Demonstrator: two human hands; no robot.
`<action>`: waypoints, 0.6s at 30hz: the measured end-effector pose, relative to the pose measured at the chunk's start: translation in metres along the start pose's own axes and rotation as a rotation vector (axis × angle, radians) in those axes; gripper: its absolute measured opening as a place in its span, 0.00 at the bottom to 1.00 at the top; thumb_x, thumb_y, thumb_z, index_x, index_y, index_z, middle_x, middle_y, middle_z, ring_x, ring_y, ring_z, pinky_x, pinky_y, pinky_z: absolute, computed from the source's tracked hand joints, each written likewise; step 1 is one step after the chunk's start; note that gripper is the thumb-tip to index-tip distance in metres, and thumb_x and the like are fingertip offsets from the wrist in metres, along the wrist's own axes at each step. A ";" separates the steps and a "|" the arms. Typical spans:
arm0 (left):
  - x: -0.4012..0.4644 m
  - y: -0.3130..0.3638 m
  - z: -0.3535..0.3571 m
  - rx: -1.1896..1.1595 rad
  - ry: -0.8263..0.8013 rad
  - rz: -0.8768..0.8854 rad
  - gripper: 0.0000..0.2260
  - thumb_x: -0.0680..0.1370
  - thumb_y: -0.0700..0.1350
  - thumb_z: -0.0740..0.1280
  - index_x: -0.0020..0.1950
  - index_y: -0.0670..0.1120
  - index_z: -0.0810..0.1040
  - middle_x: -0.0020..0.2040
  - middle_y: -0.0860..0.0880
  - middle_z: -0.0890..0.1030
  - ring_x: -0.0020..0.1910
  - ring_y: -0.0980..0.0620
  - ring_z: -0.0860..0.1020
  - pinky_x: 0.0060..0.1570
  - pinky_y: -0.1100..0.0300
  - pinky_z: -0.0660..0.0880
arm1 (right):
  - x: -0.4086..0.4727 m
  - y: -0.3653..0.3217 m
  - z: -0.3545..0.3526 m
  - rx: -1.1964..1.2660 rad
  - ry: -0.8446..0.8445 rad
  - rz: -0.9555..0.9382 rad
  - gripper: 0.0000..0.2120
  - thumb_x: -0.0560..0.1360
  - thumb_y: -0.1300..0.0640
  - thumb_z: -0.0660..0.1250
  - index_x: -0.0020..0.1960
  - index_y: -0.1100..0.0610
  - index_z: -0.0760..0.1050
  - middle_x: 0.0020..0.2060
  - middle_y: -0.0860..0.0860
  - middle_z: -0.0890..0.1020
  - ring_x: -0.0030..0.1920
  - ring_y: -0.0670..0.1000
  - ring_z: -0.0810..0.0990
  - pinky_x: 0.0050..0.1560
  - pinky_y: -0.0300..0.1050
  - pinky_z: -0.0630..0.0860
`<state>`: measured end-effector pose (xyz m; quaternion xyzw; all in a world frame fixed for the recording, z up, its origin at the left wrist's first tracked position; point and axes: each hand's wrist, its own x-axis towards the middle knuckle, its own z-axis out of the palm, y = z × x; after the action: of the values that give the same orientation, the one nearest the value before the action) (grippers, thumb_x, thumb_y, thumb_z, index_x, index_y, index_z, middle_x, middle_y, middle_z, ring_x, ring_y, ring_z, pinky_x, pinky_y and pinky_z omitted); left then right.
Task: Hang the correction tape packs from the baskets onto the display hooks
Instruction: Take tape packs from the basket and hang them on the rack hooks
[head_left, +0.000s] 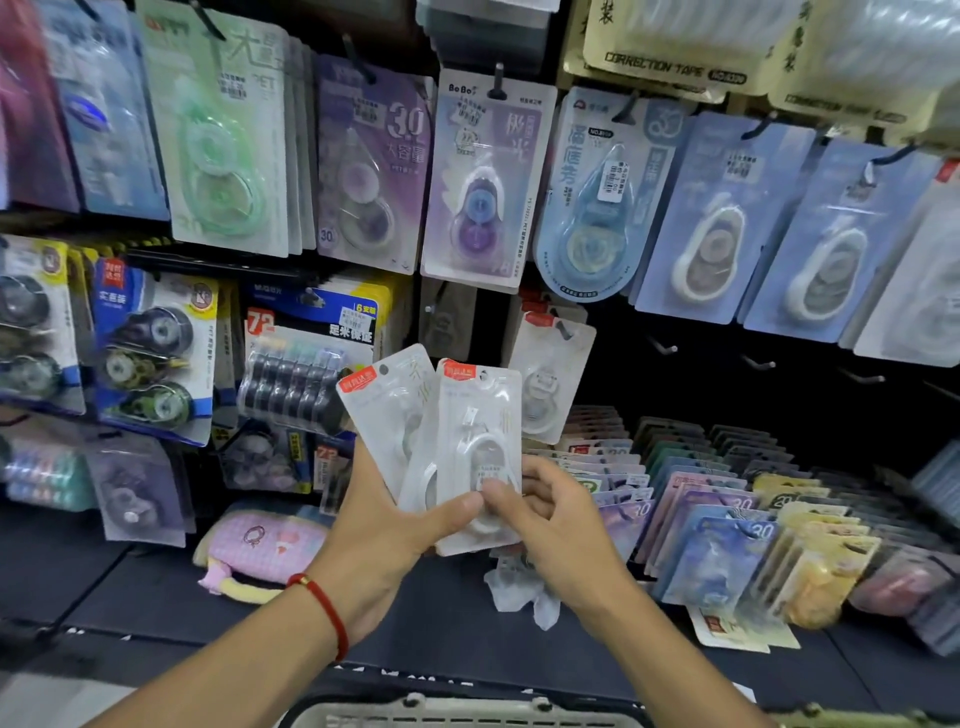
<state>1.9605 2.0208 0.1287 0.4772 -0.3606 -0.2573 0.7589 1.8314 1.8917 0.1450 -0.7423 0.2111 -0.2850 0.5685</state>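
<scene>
My left hand (384, 525) grips a small fan of white correction tape packs (410, 415) with red corner labels, held up in front of the display. My right hand (550, 519) pinches the lower part of the front pack (480, 415), thumb on its clear blister. Just behind and to the right, one matching white pack (545, 379) hangs on a display hook (563, 330). Further right, bare hooks (758, 362) stick out of the dark panel. The rim of a pale basket (457, 714) shows at the bottom edge.
Rows of other correction tape packs hang above and to the left. On the dark shelf lie a pink pouch (260, 543), crumpled clear wrapping (519, 587) and tiered rows of colourful packs (727, 519) at the right.
</scene>
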 end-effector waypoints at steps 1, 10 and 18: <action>-0.001 0.002 0.001 -0.033 -0.015 -0.014 0.38 0.72 0.40 0.82 0.74 0.62 0.68 0.70 0.49 0.81 0.68 0.42 0.81 0.58 0.37 0.82 | -0.001 0.000 -0.002 0.035 0.019 -0.006 0.18 0.76 0.44 0.75 0.62 0.50 0.78 0.53 0.47 0.88 0.52 0.47 0.87 0.51 0.50 0.86; -0.001 0.006 -0.002 -0.061 0.110 -0.044 0.34 0.77 0.33 0.74 0.75 0.62 0.68 0.68 0.53 0.82 0.67 0.48 0.82 0.55 0.41 0.84 | 0.014 0.001 -0.034 0.092 0.334 -0.115 0.12 0.81 0.44 0.70 0.61 0.46 0.73 0.49 0.50 0.85 0.33 0.47 0.79 0.30 0.41 0.76; -0.003 0.007 -0.001 -0.035 0.113 -0.056 0.35 0.76 0.34 0.75 0.74 0.62 0.69 0.68 0.53 0.82 0.66 0.47 0.82 0.56 0.38 0.83 | 0.021 -0.002 -0.041 0.174 0.367 -0.136 0.15 0.79 0.47 0.75 0.63 0.50 0.79 0.46 0.53 0.86 0.27 0.49 0.79 0.25 0.43 0.75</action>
<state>1.9604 2.0264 0.1341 0.4876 -0.2991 -0.2572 0.7789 1.8201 1.8490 0.1591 -0.6386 0.2354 -0.4702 0.5618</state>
